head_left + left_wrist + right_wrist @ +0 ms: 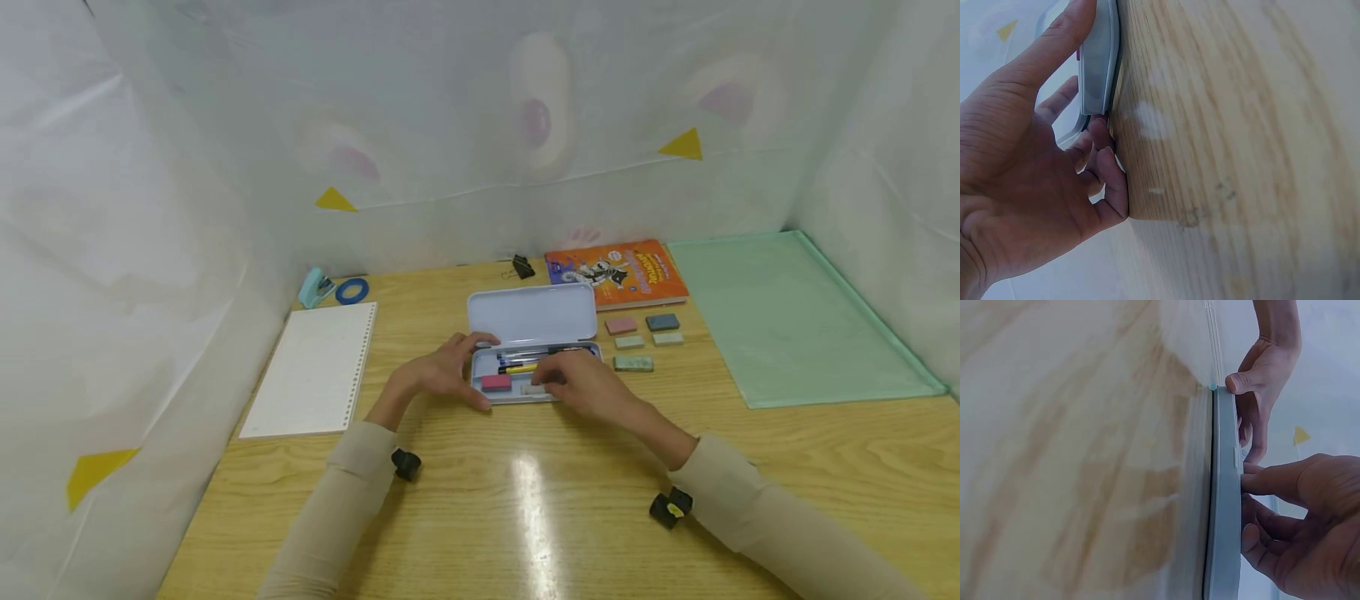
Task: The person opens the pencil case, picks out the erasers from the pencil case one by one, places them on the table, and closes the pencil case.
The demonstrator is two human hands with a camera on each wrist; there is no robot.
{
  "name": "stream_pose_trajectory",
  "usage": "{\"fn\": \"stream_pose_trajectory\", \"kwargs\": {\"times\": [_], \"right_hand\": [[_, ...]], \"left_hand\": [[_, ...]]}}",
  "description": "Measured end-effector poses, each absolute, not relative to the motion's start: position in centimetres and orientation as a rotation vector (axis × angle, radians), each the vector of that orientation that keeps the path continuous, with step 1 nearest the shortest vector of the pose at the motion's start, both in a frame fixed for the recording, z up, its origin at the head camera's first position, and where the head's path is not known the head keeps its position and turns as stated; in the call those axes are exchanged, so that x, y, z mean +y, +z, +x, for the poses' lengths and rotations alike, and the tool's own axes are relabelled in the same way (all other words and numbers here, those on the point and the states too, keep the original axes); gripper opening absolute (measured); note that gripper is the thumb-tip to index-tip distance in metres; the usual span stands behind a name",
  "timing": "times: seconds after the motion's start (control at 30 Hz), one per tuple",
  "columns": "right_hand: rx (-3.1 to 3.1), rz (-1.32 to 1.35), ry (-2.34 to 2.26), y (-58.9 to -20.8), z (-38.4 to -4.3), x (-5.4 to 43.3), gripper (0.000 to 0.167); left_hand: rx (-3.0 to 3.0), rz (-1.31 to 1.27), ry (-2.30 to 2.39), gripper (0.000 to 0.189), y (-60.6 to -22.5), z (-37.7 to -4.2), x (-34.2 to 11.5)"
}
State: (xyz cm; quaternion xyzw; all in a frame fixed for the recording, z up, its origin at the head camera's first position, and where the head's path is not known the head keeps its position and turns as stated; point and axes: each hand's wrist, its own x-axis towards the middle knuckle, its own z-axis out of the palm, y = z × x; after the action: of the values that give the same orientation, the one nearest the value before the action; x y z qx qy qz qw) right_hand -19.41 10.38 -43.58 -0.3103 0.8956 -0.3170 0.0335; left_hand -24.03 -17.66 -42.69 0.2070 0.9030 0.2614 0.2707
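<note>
An open white pencil case (534,315) lies on the table, its lid tipped back. Inside are a pink eraser (496,382), a yellow pen (519,369), several other pens (517,357) and a light grey eraser (533,389). My left hand (448,371) holds the case's left end, thumb at the front corner and fingers along the side and back. My right hand (588,385) reaches into the case's right half, thumb and fingers pinching the light grey eraser. In the right wrist view, the front wall of the case (1227,487) hides those fingertips.
Several erasers (633,363) lie right of the case, before an orange book (618,275). A black binder clip (522,267) is behind. At left are a notepad (311,371), blue tape ring (352,291) and light-blue stapler-like object (315,287); at right, a green translucent sheet (806,321).
</note>
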Motion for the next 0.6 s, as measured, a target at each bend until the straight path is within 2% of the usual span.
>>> {"fn": "stream_pose_trajectory", "kwargs": {"times": [0.23, 0.6], "right_hand": [[2.657, -0.832, -1.197, -43.7, -19.8, 11.4, 0.016], [2.464, -0.665, -1.543, -42.9, -20.5, 16.3, 0.015]], "left_hand": [[2.425, 0.555, 0.710, 0.100, -42.8, -24.0, -17.6], [2.431, 0.553, 0.714, 0.100, -42.8, -24.1, -17.6]]}}
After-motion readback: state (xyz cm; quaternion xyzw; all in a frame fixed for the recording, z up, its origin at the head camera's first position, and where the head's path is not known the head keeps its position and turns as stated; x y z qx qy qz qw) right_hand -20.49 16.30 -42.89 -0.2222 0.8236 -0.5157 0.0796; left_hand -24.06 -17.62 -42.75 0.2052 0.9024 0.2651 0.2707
